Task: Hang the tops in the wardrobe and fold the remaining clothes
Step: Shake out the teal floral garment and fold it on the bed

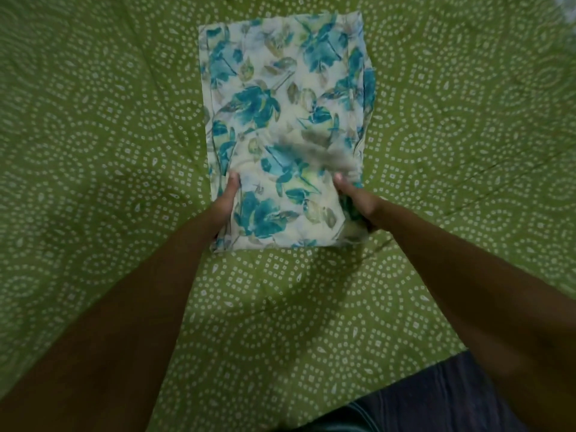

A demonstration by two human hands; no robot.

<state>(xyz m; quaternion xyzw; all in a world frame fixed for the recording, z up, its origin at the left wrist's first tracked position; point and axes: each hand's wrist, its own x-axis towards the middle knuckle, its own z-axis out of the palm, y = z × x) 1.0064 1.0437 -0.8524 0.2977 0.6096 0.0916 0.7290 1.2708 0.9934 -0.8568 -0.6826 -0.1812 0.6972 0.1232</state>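
Note:
A white garment with a teal flower print [280,113] lies folded into a long rectangle on the green bedsheet [93,151]. My left hand [225,201] grips its near left edge, thumb on top and fingers hidden under the cloth. My right hand [355,201] grips the near right edge the same way, with bunched cloth below it. The near end of the garment is lifted slightly and blurred around the middle right.
The green sheet with white dotted circles fills the whole view. A dark blue denim garment [436,397] lies at the bottom right near my right forearm. A pale patch of something shows at the top right corner.

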